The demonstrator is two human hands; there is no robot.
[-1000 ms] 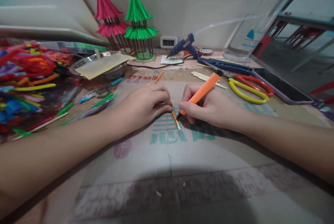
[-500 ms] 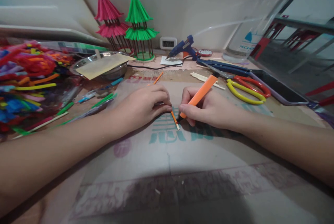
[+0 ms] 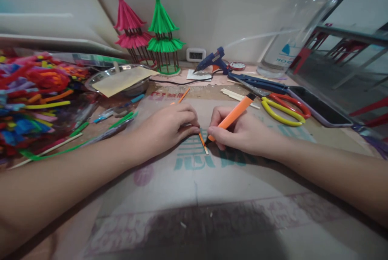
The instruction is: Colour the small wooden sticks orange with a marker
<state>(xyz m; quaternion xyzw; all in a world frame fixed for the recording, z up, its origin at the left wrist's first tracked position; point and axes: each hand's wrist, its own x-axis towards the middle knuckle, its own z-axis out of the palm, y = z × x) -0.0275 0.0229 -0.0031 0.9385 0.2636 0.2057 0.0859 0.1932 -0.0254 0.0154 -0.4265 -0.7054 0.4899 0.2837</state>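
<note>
Between the fingers of my left hand (image 3: pixel 178 124) is a thin wooden stick (image 3: pixel 203 142), orange along most of its visible length and pale at the near end. My right hand (image 3: pixel 238 128) is closed around an orange marker (image 3: pixel 233 115). The marker's dark tip rests at the stick, close to the pale end. Both hands are over a printed cardboard sheet (image 3: pixel 169 195). Beyond my left hand lies another orange stick (image 3: pixel 184 95). Several plain pale sticks (image 3: pixel 232 95) lie past my right hand.
Scissors (image 3: pixel 283 112), a phone (image 3: pixel 318 105) and a blue glue gun (image 3: pixel 210 60) lie to the back right. Green (image 3: pixel 163 38) and pink (image 3: pixel 130 22) pipe-cleaner towers stand at the back. Left are a metal bowl (image 3: pixel 136 89) and a heap of pipe cleaners (image 3: pixel 33 90). A large clear bottle (image 3: pixel 277 56) stands behind.
The marker tip has shifted slightly up the stick, away from its pale end. The view has tilted a little, so the whole scene sits slightly lower. Both hands keep their hold.
</note>
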